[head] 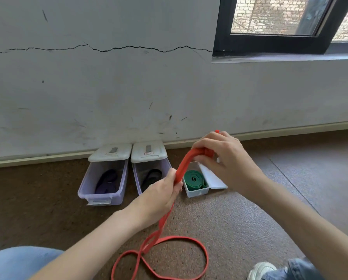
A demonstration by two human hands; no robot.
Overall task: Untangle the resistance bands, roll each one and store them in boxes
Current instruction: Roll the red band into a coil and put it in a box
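A red resistance band (184, 163) runs between both hands. My right hand (223, 156) grips its rolled-up end, held above the floor. Lower down, my left hand (162, 194) holds the flat strap, and the rest trails to the floor in crossed loops (169, 257). Three open boxes stand by the wall. The left lilac box (88, 188) holds a purple band (107, 181). The middle lilac box (135, 178) holds a black band (152, 176). A small white box (197, 191) holds a rolled green band (194, 180).
The boxes stand on a brown cork-like floor (249, 209) against a cracked grey wall (108, 87) with a skirting board. A dark-framed window (270, 43) is at the upper right. My jeans-clad knee (17, 261) and a white shoe (260, 269) show at the bottom.
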